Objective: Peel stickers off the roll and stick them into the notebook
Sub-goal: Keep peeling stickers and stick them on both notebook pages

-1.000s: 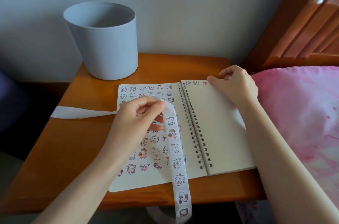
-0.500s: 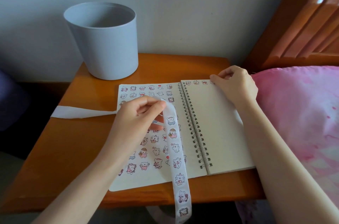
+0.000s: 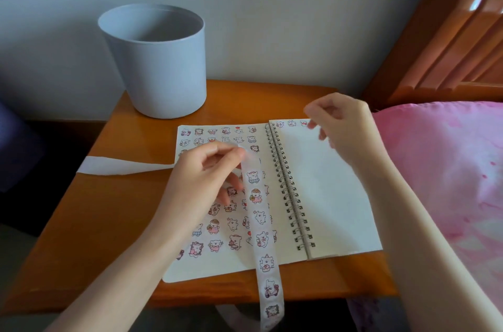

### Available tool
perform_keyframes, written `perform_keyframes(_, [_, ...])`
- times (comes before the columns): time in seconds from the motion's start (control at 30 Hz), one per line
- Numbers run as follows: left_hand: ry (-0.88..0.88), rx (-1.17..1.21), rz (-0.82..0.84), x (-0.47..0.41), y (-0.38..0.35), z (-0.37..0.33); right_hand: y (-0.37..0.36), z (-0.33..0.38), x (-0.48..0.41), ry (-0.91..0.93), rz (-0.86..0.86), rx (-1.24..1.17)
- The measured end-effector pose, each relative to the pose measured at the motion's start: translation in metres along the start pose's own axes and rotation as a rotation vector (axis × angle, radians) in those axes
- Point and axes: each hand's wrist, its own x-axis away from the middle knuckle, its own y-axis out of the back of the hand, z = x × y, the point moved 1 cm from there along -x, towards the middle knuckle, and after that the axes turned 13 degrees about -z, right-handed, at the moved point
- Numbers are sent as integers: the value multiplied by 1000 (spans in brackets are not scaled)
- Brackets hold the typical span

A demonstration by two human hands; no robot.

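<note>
Head | left hand point(image 3: 200, 184) pinches sticker strip point(image 3: 261, 239) | right hand point(image 3: 343, 129) blurred, grasp unclear | grey bin point(image 3: 159, 73) behind notebook point(image 3: 326, 201)

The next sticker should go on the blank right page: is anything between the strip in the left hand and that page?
Nothing lies on the blank part of the right page. Only the spiral binding runs between the sticker strip in the left hand and that page; the right hand hovers over its top right corner.

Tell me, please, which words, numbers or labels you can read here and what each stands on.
None can be read. The sticker strip and the notebook pages show only small cartoon figures, too small for any lettering to tell. The grey bin shows no label.
</note>
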Motion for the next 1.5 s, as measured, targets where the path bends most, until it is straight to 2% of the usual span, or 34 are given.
perform_keyframes(0.2, [-4, 39, -42, 0, 4, -4, -13, 38, 42, -30, 410, -34])
perform_keyframes(0.47, [-80, 46, -116, -4, 11, -7, -9, 49, 49, -120, 595, -89])
perform_keyframes(0.7, [-45, 90, -106, -4, 9, -8, -12, 46, 49, -82, 501, -168])
perform_keyframes(0.87, [-28, 59, 11, 1, 4, -11, -10, 46, 46, -53, 424, -207])
perform_keyframes(1.17, [-111, 34, -2, 0, 2, -9, -13, 47, 47, 2, 406, -198])
perform_keyframes(1.5, [-125, 43, 16, 0, 3, -10, -16, 45, 47, 26, 393, -197])
